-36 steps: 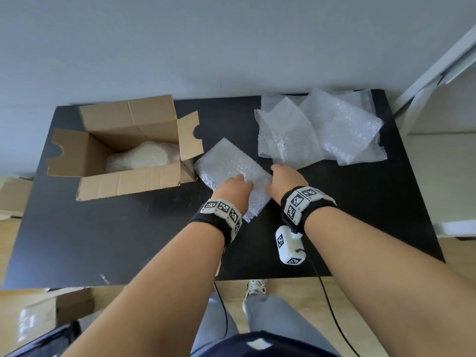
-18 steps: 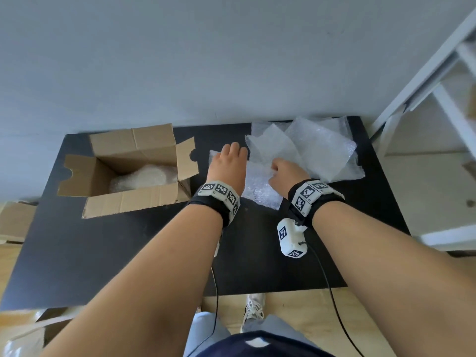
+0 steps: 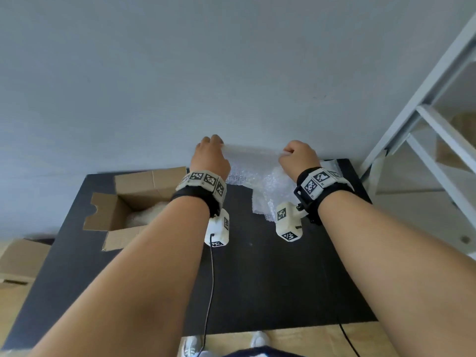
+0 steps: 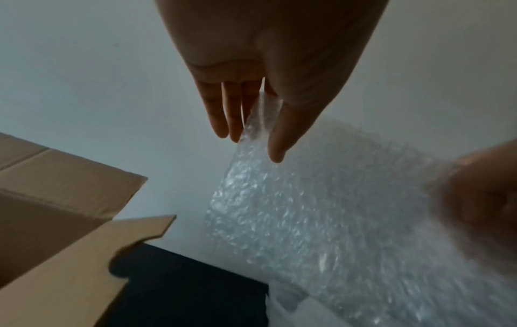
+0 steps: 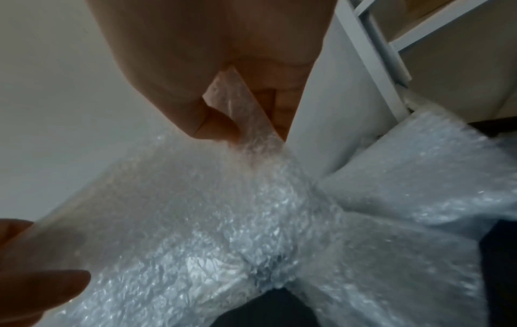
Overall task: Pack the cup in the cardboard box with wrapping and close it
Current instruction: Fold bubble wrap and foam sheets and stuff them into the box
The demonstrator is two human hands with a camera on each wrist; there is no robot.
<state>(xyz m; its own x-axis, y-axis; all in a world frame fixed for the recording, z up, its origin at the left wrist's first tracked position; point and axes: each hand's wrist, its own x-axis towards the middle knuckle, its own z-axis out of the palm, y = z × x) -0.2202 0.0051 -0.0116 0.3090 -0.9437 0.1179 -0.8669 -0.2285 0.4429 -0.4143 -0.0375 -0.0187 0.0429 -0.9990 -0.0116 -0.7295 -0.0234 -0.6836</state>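
Raised since a moment ago off the black rectangular tabletop (image 3: 257,279): one clear bubble-wrap sheet (image 3: 253,166), stretched between both hands. Left hand (image 3: 211,157): thumb and fingers (image 4: 223,110) pinching one top corner, seen only from its wrist. Right hand (image 3: 298,158): pinching the other corner. Open brown cardboard box (image 3: 128,202): at the left, holding a white wrapped bundle (image 3: 144,215); cup itself not visible. Further bubble-wrap sheets (image 5: 419,177): lying beneath, clearest from the right wrist.

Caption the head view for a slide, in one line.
Both hands, left hand and right hand, hold a bubble wrap sheet up above the black table, beside the open cardboard box.
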